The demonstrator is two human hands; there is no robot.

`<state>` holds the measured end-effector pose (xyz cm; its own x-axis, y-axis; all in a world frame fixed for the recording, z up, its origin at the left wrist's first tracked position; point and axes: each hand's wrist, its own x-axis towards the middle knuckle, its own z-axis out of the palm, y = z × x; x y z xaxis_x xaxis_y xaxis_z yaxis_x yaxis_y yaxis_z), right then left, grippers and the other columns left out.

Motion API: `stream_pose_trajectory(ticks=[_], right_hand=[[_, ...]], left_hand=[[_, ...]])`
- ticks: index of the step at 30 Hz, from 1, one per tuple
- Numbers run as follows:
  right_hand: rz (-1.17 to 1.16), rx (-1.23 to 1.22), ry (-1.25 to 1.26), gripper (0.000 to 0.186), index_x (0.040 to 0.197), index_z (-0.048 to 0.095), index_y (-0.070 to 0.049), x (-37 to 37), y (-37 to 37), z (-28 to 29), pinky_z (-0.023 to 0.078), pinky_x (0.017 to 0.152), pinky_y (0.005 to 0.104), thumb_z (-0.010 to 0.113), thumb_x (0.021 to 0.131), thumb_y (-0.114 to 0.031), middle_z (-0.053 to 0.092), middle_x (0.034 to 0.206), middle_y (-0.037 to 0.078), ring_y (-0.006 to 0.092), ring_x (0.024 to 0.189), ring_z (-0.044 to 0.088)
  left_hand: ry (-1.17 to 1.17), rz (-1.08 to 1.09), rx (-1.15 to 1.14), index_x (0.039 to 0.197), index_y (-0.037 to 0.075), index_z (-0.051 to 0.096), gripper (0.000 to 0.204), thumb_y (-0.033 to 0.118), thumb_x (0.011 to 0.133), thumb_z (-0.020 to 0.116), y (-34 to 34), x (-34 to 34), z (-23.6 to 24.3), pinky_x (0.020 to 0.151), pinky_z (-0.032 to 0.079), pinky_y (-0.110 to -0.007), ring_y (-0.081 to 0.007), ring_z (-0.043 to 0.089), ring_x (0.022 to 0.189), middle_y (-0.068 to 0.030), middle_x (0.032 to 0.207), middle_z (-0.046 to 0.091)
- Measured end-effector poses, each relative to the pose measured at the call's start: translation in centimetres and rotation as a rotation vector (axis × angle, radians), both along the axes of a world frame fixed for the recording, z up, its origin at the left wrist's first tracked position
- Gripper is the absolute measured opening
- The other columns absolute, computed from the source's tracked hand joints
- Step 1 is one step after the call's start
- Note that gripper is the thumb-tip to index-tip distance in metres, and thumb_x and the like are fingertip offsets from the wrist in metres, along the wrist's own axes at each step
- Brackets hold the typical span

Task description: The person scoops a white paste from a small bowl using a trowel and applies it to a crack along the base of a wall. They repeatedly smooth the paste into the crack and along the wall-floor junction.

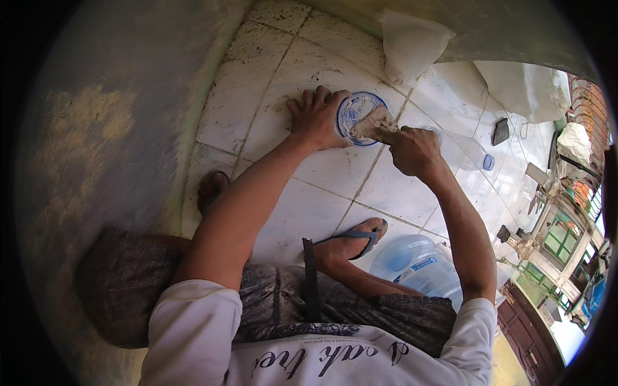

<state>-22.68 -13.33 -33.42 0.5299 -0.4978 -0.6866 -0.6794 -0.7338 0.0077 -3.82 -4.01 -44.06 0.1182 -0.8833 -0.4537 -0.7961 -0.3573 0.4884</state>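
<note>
A round tub (346, 110) with a blue rim stands on the tiled floor, its inside smeared with white, paste-like material. My left hand (318, 119) grips the tub's left side, with fingers and thumb spread along its wall. In my right hand (412, 149) is a scraper (373, 122) caked with pale material. Its broad end reaches into the tub over the right part of the opening. My fingers hide most of its handle.
A clear plastic bottle (465, 149) with a blue cap lies right of my right hand. A large water jug (412, 257) rests near my sandalled foot (360, 239). White sacks (415, 45) stand at the back, and a wall (116, 141) rises on the left. A small dark object (500, 131) lies farther right.
</note>
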Motion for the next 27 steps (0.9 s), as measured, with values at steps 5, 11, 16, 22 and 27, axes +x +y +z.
stream_pose_trajectory(ticks=[5,11,16,22,27], right_hand=[[0.119,-0.147,-0.158,0.052,0.133,0.07,-0.035,0.0,0.2,-1.5,0.054,0.062,0.0414,0.058,0.091,-0.007,0.072,0.081,0.009,0.0275,0.079,0.074],[0.209,-0.261,-0.046,0.053,0.132,0.072,-0.035,-1.4,1.1,-0.8,0.056,0.065,0.0392,0.061,0.091,-0.004,0.071,0.085,0.009,0.0241,0.083,0.071],[0.192,-0.346,-0.132,0.039,0.124,0.074,-0.033,-1.8,1.2,-0.9,0.051,0.07,0.0387,0.063,0.092,-0.013,0.069,0.089,0.003,0.0213,0.092,0.068],[0.213,-0.374,-0.019,0.045,0.128,0.073,-0.036,-2.8,1.7,-1.4,0.055,0.069,0.0384,0.065,0.092,-0.009,0.071,0.093,0.005,0.0214,0.091,0.068],[0.1,-0.323,-0.031,0.048,0.132,0.072,-0.037,-1.9,0.7,1.0,0.057,0.075,0.04,0.065,0.094,-0.008,0.071,0.094,0.007,0.0237,0.093,0.069]], left_hand=[[0.029,0.008,-0.035,0.152,0.038,0.038,0.115,0.052,0.055,0.098,0.2,0.0,-0.4,0.109,0.026,-0.07,-0.0381,0.035,0.137,-0.008,0.143,0.04],[0.018,0.003,-0.001,0.152,0.038,0.038,0.116,0.053,0.054,0.099,0.0,0.3,-0.3,0.108,0.026,-0.071,-0.0388,0.035,0.137,-0.0083,0.144,0.04],[0.019,0.023,-0.042,0.152,0.039,0.036,0.117,0.052,0.054,0.098,0.1,0.0,-0.5,0.108,0.026,-0.072,-0.0396,0.034,0.138,-0.0088,0.146,0.039],[-0.001,-0.026,0.017,0.153,0.039,0.036,0.117,0.053,0.055,0.098,-0.3,0.0,-0.2,0.107,0.027,-0.07,-0.0391,0.034,0.137,-0.0091,0.145,0.039],[-0.014,-0.026,-0.006,0.153,0.037,0.035,0.117,0.055,0.055,0.098,-0.2,0.2,-0.4,0.105,0.029,-0.07,-0.0388,0.035,0.136,-0.0096,0.143,0.039]])
